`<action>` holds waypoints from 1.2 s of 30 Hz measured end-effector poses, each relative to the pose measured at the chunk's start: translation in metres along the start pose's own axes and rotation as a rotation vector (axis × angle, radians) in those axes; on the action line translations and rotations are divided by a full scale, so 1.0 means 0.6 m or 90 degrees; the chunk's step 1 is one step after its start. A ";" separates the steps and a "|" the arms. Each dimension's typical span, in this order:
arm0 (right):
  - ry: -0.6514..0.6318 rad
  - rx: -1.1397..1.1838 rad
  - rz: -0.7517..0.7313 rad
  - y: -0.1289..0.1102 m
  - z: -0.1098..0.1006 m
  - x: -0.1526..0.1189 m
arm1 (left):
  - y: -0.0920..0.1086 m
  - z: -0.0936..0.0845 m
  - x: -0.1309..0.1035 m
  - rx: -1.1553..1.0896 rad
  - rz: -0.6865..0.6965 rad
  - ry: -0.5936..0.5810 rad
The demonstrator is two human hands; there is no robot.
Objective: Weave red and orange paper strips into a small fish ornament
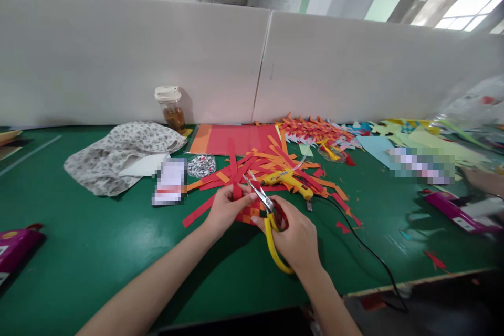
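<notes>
My left hand [227,209] pinches a red paper strip [232,160] that stands up from its fingers. Yellow-handled scissors [271,231] are in my right hand [296,231], their blades pointing up and left, close to my left fingertips. Between and below the hands shows a woven red and orange paper piece [247,215], partly hidden by the fingers. Just beyond lies a pile of red and orange strips [260,160], with a yellow glue gun [289,181] resting on it.
On the green table [208,278] are a phone [169,181], a patterned cloth [122,152], a lidded cup [171,107] and red sheets [240,139]. A black cable [374,254] runs right. Another person's hand [482,181] is at the far right, near a purple packet [457,212].
</notes>
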State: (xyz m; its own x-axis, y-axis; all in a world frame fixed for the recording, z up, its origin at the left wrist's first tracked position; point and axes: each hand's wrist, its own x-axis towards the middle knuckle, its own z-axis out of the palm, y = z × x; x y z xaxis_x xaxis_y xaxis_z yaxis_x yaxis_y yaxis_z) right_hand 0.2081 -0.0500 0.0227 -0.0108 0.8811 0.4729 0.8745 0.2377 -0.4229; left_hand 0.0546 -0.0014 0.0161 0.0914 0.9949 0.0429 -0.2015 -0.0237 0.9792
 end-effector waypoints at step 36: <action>0.020 -0.198 0.060 0.043 -0.007 0.015 | -0.008 -0.007 0.010 -0.027 -0.083 0.076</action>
State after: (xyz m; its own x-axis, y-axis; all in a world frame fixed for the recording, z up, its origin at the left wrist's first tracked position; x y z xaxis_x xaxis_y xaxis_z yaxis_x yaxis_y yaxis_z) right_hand 0.2327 -0.0376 0.0196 0.0880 0.8789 0.4688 0.9771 0.0154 -0.2122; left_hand 0.0521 0.0054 0.0106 0.0031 0.9940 -0.1095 -0.2364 0.1071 0.9657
